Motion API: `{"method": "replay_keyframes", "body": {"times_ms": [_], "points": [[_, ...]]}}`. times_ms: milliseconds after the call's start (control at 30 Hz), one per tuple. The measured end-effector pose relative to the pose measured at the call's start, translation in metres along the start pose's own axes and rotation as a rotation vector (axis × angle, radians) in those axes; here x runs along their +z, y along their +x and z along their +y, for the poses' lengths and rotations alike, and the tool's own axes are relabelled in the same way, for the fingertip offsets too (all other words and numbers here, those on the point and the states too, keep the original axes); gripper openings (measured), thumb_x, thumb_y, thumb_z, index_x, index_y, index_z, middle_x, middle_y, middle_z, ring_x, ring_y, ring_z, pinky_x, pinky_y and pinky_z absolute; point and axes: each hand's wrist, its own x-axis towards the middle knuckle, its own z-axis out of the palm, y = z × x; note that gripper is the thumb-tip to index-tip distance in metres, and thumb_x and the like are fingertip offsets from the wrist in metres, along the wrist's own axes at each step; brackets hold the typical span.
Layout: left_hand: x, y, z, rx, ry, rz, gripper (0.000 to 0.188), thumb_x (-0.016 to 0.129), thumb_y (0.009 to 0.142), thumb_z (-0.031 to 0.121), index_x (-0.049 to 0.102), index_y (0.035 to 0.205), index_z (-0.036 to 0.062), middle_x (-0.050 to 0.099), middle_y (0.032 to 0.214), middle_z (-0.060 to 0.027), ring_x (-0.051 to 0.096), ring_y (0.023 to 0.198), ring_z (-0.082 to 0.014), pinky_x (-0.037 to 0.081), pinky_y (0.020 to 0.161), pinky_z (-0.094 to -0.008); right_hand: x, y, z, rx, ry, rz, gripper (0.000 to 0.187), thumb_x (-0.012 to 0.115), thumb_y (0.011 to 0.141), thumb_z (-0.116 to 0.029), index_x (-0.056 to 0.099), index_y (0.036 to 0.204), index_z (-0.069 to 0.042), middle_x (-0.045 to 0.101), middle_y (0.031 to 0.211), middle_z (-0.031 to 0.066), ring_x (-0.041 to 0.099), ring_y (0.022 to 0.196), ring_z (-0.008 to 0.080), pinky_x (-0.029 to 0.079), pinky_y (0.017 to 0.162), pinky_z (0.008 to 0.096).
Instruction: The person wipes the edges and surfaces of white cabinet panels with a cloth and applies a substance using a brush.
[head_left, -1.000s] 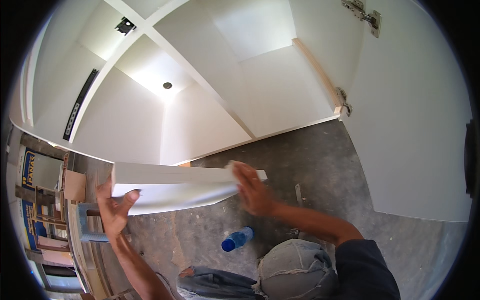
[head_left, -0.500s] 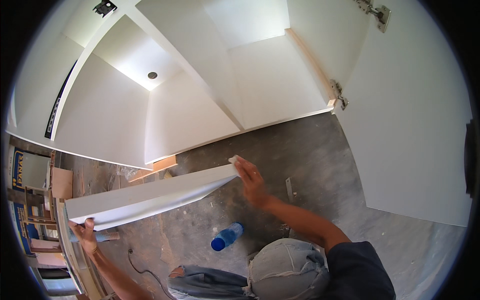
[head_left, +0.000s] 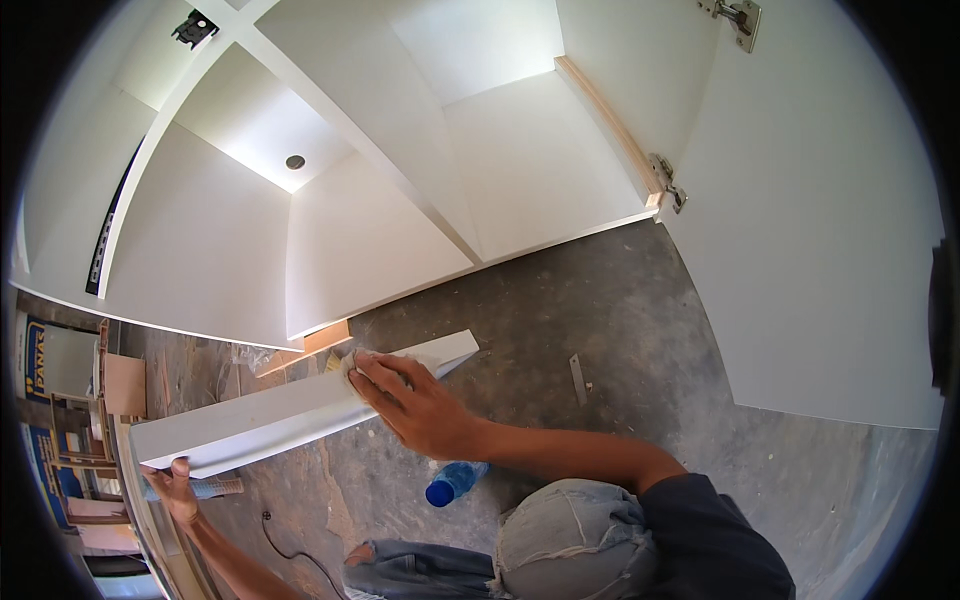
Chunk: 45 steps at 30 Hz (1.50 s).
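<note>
A long white box-like panel (head_left: 240,415) slants across the space in front of me, its right end higher in the picture. At its left end my left hand (head_left: 175,490) grips the lower corner, the thumb on the near face. My right hand (head_left: 415,405) lies over the panel's upper edge, right of its middle. Its bent fingers press a small pale wad, like a cloth (head_left: 350,368), against that edge; most of the wad is hidden under them. Below my right wrist a blue bottle (head_left: 457,483) lies on the floor, partly covered by my forearm.
A white cabinet (head_left: 385,235) with open compartments spans the far side; its hinged door (head_left: 810,250) stands open at right. On the concrete floor (head_left: 650,330) are a flat metal strip (head_left: 578,380), a wooden piece (head_left: 315,345) and a dark cable (head_left: 290,550). Boards and shelving (head_left: 85,440) stand at left.
My right hand has slid left along the panel's upper edge, from its right end towards the middle, taking the pale wad with it. My left hand keeps its grip.
</note>
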Motion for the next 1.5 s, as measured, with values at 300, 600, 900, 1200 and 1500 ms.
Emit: {"method": "replay_keyframes", "body": {"times_ms": [300,600,900,1200,1500], "points": [[-0.006,-0.005,-0.006,-0.150,-0.049,0.023,0.071,0.085,0.085,0.038,0.049,0.136,0.0050,0.053,0.126,-0.0069,0.049,0.119,-0.0221,0.035,0.108,-0.0413,-0.029,-0.060,0.068,0.290,-0.372,0.054,0.061,0.061,0.080,0.002,0.055,0.141,0.005,0.055,0.138,0.0171,0.053,0.119,0.0353,0.048,0.104,0.0448],[0.002,-0.001,-0.003,-0.029,-0.040,-0.008,0.055,0.079,0.091,0.022,0.052,0.137,0.0063,0.057,0.124,-0.0045,0.053,0.111,-0.0183,0.042,0.100,-0.0369,-0.018,-0.048,0.055,0.238,-0.368,0.101,0.069,0.059,0.074,0.007,0.051,0.143,0.007,0.056,0.138,0.0191,0.051,0.119,0.0379,0.046,0.106,0.0467],[-0.011,-0.005,-0.001,-0.020,0.007,-0.011,0.055,0.079,0.092,0.022,0.051,0.137,0.0064,0.055,0.125,-0.0049,0.052,0.111,-0.0183,0.041,0.101,-0.0366,-0.027,-0.052,0.051,0.220,-0.316,0.043,0.062,0.059,0.081,0.001,0.051,0.141,0.010,0.053,0.138,0.0215,0.050,0.121,0.0376,0.047,0.107,0.0427],[-0.003,-0.002,0.007,0.016,0.116,-0.001,0.061,0.082,0.089,0.028,0.051,0.138,0.0065,0.056,0.126,-0.0044,0.054,0.111,-0.0181,0.042,0.099,-0.0367,-0.019,-0.046,0.042,0.133,-0.228,0.053,0.064,0.061,0.077,0.005,0.052,0.140,0.009,0.053,0.139,0.0210,0.050,0.123,0.0387,0.048,0.107,0.0434],[-0.008,-0.014,0.005,-0.059,0.015,0.031,0.057,0.081,0.089,0.028,0.053,0.133,0.0059,0.056,0.122,-0.0050,0.053,0.110,-0.0184,0.042,0.100,-0.0370,-0.017,-0.046,0.033,0.213,-0.331,0.071,0.064,0.061,0.077,0.005,0.052,0.140,0.010,0.054,0.140,0.0219,0.049,0.125,0.0378,0.046,0.109,0.0418]]}}
